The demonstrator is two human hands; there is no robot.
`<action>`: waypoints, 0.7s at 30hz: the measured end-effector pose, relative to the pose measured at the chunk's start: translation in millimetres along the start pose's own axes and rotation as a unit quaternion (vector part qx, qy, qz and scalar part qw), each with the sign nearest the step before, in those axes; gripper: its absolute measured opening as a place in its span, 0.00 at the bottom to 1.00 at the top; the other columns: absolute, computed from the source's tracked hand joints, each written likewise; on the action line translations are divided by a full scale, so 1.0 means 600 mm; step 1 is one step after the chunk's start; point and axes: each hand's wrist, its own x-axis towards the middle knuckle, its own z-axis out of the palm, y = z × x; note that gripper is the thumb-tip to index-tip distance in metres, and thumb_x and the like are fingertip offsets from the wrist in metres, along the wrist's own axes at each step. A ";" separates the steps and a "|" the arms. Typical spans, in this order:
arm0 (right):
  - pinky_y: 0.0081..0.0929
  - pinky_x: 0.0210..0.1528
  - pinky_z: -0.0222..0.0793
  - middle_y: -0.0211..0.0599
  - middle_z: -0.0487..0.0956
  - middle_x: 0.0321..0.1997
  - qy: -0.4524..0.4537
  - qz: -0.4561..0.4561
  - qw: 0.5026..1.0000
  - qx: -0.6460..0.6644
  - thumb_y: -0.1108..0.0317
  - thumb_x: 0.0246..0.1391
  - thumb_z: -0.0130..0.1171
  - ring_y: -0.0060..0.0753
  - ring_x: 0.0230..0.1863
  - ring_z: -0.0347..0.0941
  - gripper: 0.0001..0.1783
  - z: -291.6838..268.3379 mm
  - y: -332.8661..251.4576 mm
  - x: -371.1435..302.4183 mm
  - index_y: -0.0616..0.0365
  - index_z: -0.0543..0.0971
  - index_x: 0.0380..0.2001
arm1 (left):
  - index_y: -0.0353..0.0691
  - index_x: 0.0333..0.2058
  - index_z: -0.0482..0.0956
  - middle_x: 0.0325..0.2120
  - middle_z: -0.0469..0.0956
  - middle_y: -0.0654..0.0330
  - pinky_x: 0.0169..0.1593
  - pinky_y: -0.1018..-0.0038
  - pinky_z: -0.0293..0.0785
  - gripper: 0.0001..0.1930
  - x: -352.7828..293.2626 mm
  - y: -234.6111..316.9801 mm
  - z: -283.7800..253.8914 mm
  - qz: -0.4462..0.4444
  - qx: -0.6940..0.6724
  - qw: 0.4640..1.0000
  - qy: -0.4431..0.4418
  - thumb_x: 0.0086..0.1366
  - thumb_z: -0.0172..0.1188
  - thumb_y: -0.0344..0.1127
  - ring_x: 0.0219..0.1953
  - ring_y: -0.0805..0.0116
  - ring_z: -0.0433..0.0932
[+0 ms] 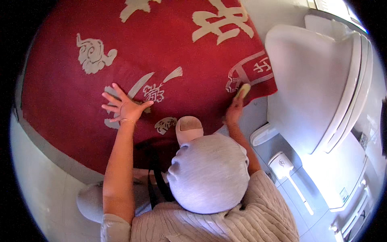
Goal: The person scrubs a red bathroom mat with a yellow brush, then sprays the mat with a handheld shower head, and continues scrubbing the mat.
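A large red mat point(133, 68) with beige cloud, tassel and character patterns is spread out before me. Pressed flat on it, fingers spread, my left hand point(128, 109) holds nothing and lies beside a beige pattern. At the mat's right edge, my right hand point(234, 111) is closed on a pale yellow oval bar point(244, 89); whether it is soap or a small brush I cannot tell. The bar is at the mat's printed border. My fingers partly hide its lower end.
A white toilet point(314, 76) stands close on the right. Below it are a small white object point(264, 134) and a white long-handled toilet brush point(282, 164) on grey floor tiles. My slipper point(189, 128) and grey-clad knee point(209, 173) are between my arms. A pale wall point(44, 177) borders the left.
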 end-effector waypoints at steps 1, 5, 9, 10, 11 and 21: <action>0.36 0.51 0.71 0.55 0.80 0.48 -0.109 0.064 0.992 -0.030 0.70 0.66 0.48 0.44 0.43 0.78 0.25 0.008 -0.031 -0.036 0.48 0.67 0.66 | 0.61 0.69 0.17 0.68 0.10 0.42 0.58 0.18 0.36 0.80 0.002 -0.004 0.003 0.004 0.002 1.000 -0.003 0.34 0.80 0.60 0.68 0.26 0.14; 0.38 0.43 0.75 0.56 0.80 0.44 -0.384 -0.030 0.922 -0.030 0.68 0.62 0.55 0.58 0.41 0.79 0.23 -0.001 -0.123 -0.081 0.37 0.74 0.60 | 0.62 0.69 0.19 0.68 0.10 0.44 0.58 0.18 0.36 0.80 0.001 -0.006 -0.003 -0.002 -0.004 1.000 -0.003 0.34 0.80 0.61 0.68 0.26 0.14; 0.45 0.34 0.76 0.49 0.81 0.33 -0.422 -0.216 0.865 -0.163 0.64 0.58 0.58 0.49 0.32 0.80 0.23 0.013 -0.161 0.021 0.32 0.76 0.58 | 0.62 0.70 0.20 0.68 0.09 0.45 0.58 0.18 0.35 0.79 0.004 -0.020 -0.007 -0.012 -0.005 1.000 -0.017 0.33 0.79 0.63 0.67 0.27 0.13; 0.47 0.31 0.74 0.49 0.79 0.29 -0.387 -0.265 0.867 -0.169 0.61 0.59 0.57 0.51 0.27 0.78 0.22 0.029 -0.154 0.054 0.32 0.77 0.57 | 0.62 0.70 0.20 0.68 0.09 0.46 0.58 0.18 0.35 0.79 0.002 -0.009 -0.011 0.002 -0.015 1.000 -0.021 0.33 0.79 0.63 0.67 0.27 0.13; 0.48 0.29 0.73 0.49 0.77 0.26 -0.354 -0.293 0.855 -0.240 0.60 0.61 0.54 0.52 0.26 0.77 0.22 0.058 -0.187 0.083 0.31 0.75 0.59 | 0.63 0.70 0.20 0.68 0.09 0.46 0.58 0.18 0.35 0.79 0.002 -0.007 -0.012 0.006 -0.021 0.999 -0.024 0.33 0.79 0.62 0.67 0.27 0.12; 0.41 0.21 0.74 0.40 0.73 0.25 -0.512 -0.508 0.675 -0.156 0.64 0.59 0.51 0.42 0.21 0.76 0.28 0.133 -0.286 0.038 0.16 0.72 0.59 | 0.69 0.71 0.32 0.72 0.16 0.58 0.61 0.21 0.35 0.72 -0.008 -0.075 -0.030 0.019 -0.072 0.997 -0.035 0.35 0.80 0.58 0.72 0.38 0.19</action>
